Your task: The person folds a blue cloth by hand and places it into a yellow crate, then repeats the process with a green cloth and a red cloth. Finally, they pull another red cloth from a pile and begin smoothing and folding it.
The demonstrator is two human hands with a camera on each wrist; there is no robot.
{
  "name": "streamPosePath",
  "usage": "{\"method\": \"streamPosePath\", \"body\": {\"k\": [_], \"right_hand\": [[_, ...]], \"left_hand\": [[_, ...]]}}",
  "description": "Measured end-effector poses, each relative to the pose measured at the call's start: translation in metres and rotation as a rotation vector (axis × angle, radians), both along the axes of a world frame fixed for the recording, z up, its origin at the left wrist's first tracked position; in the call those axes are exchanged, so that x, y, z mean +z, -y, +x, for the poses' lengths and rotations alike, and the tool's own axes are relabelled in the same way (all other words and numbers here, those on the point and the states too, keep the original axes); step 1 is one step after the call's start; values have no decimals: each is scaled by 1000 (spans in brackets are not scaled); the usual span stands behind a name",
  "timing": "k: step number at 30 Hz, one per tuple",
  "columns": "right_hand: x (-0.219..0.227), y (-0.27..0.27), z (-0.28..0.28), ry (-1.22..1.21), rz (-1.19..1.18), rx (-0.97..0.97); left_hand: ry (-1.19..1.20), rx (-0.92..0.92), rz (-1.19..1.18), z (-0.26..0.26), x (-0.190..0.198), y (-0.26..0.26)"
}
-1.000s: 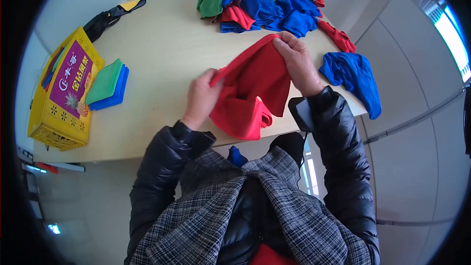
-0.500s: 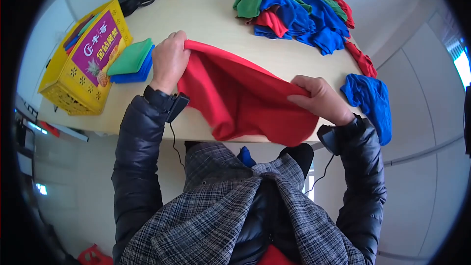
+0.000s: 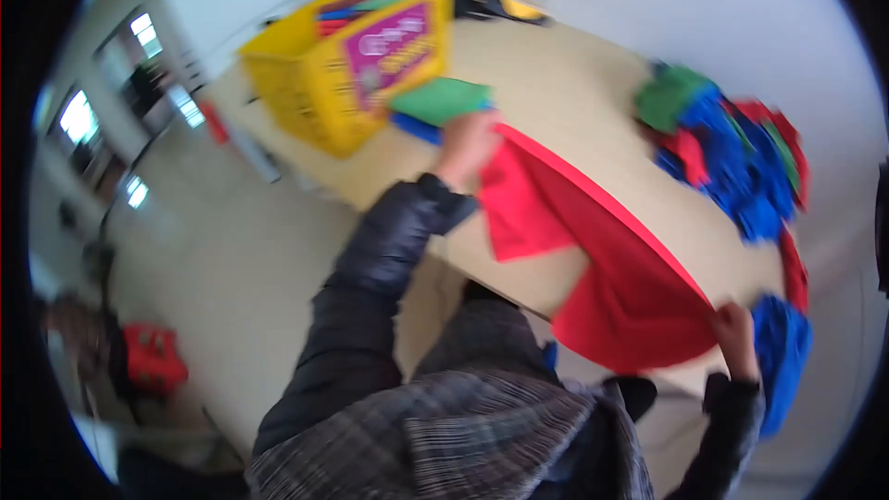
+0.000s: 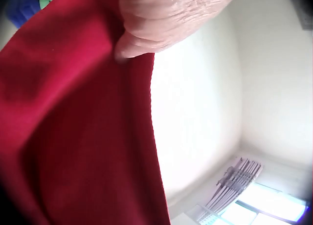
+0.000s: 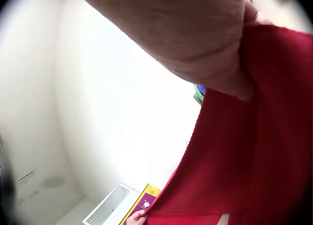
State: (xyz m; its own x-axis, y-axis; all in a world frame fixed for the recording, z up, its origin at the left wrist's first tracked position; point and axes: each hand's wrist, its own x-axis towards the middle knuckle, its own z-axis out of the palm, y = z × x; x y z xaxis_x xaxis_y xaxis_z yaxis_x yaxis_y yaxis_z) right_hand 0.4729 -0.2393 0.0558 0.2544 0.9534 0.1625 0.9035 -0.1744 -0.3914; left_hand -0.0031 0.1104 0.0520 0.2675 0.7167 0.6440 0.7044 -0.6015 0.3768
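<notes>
A red cloth (image 3: pixel 616 268) is stretched between both hands above the front of the table, its top edge taut and its lower part hanging in folds. My left hand (image 3: pixel 466 150) pinches one upper corner, close to the folded green cloth. At the other end of that edge, my right hand (image 3: pixel 734 331) grips the opposite corner, near the blue cloth at the table's right side. In the left wrist view the thumb (image 4: pixel 128 48) presses on the red fabric. The right wrist view shows the right thumb (image 5: pixel 242 88) laid against the cloth, with the fingers mostly hidden.
A yellow crate (image 3: pixel 324 83) holding folded cloths stands at the table's left end. Beside it lie a folded green cloth (image 3: pixel 443 100) and a blue one. A heap of mixed cloths (image 3: pixel 732 153) sits by the wall, and a crumpled blue cloth (image 3: pixel 781 356) lies at the right edge.
The hands have moved apart, opening the bunched red cloth into a wide stretched span. The head view has swung left, so the crate and table now appear further right and tilted.
</notes>
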Motion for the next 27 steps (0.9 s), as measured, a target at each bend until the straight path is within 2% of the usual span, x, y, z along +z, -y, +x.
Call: {"method": "streamPosePath", "body": {"k": [1, 4, 7, 12, 15, 16, 19, 20, 22, 23, 24, 26, 27], "right_hand": [[-6, -1, 6, -13, 23, 28], [-24, 2, 16, -71, 29, -11], [-57, 14, 19, -154, -74, -39], [-84, 22, 43, -221, -25, -40], [-93, 36, 75, -536, 266, -17], [-93, 44, 82, -531, 266, -32], [-69, 46, 87, -1019, 579, -243], [-56, 54, 87, -1020, 562, -246], [-30, 66, 91, -1114, 566, -124], [-38, 79, 119, -1113, 581, -137], [-41, 87, 144, -1114, 594, -145], [41, 64, 65, -221, 185, 228], [51, 80, 70, -460, 409, -29]], "left_hand": [[69, -66, 104, -8, 3, 0], [33, 12, 126, -20, 3, -5], [59, 4, 32, -40, 5, 0], [10, 52, -33, -69, 19, -2], [137, -108, -171, -88, 28, -6], [138, -122, -176, -91, 31, -5], [424, -351, -543, -104, 54, 8], [427, -342, -556, -110, 58, 7], [490, -534, -626, -125, 65, 2], [524, -626, -652, -130, 63, 3], [530, -603, -648, -133, 64, 7], [804, -596, -700, -132, 69, 12], [944, -591, -717, -134, 71, 12]]}}
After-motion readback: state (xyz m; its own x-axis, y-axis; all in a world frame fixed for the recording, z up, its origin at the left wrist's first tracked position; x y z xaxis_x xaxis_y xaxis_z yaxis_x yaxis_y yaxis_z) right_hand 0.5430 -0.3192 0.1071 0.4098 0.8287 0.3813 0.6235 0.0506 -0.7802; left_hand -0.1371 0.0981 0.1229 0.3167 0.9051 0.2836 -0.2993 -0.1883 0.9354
